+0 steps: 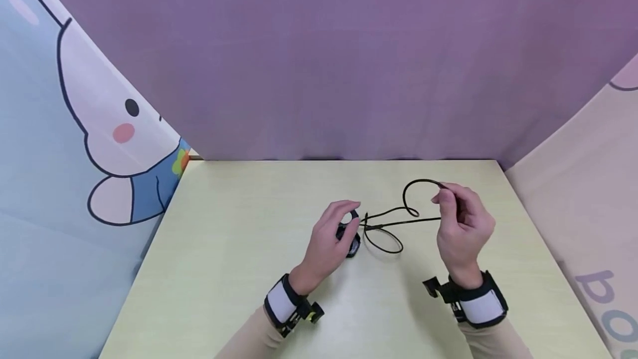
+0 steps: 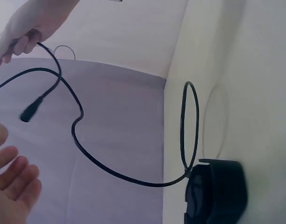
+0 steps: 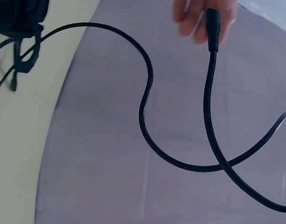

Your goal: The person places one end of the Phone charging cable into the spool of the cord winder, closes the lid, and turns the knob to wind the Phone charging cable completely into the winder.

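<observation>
My right hand (image 1: 464, 225) pinches a thin black cable (image 1: 421, 180) above the right part of the table, with its fingertips curled round it. From that grip a length with a thick black plug end (image 3: 213, 29) reaches back toward my left hand (image 1: 329, 240). The left hand has its fingers loosely spread and holds nothing; the plug end overlaps its fingertips in the right wrist view. Under the left hand in the head view sits a black boxy device (image 2: 222, 191) on the table, partly hidden by the fingers. The cable forms a loop (image 2: 197, 116) beside it.
The pale wooden table (image 1: 224, 270) ends at a purple curtain (image 1: 319, 60) behind. A blue cloth with a cartoon figure (image 1: 129, 143) hangs at the left, and a light printed cloth (image 1: 583, 193) at the right. Both wrists wear black straps with cameras.
</observation>
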The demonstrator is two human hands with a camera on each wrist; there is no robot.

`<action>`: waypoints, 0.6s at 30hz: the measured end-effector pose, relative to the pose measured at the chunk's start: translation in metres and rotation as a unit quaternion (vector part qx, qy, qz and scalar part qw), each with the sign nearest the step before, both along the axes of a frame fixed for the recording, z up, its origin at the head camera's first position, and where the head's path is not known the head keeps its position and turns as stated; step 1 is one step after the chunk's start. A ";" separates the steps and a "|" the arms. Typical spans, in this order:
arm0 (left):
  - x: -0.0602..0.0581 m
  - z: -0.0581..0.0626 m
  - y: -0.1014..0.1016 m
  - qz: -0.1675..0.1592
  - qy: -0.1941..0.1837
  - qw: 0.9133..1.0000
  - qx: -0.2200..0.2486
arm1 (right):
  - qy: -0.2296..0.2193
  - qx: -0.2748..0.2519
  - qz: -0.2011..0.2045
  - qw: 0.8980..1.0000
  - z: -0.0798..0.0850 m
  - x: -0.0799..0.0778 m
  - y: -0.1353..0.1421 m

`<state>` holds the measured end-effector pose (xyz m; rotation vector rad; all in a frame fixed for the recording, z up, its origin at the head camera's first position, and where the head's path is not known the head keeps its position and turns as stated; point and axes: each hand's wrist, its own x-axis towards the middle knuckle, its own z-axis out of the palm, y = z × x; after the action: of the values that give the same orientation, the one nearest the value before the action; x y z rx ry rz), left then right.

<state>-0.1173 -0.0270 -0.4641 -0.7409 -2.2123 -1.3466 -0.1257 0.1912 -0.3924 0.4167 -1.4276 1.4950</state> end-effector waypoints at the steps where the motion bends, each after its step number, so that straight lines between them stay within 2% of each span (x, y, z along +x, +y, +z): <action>1: -0.002 0.002 0.002 -0.001 -0.007 1.000 -0.010 | 0.005 -0.006 -0.001 1.000 0.003 0.001 -0.002; 5: -0.006 0.004 0.009 0.006 -0.044 0.997 -0.067 | 0.021 -0.031 0.000 0.999 0.012 0.005 -0.008; 10: -0.010 0.000 0.014 0.012 -0.061 0.991 -0.120 | 0.038 -0.056 0.008 0.998 0.019 0.006 -0.011; 15: -0.014 -0.008 0.017 0.007 -0.076 0.990 -0.120 | 0.051 -0.085 0.017 0.995 0.018 0.006 -0.011; 18: -0.017 -0.012 0.019 0.006 -0.069 0.992 -0.102 | 0.058 -0.108 0.035 0.992 0.015 0.006 -0.009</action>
<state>-0.1339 -0.0078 -0.4761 -0.7216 -2.4878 -1.2115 -0.1196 0.1826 -0.3775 0.4162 -1.1570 1.6341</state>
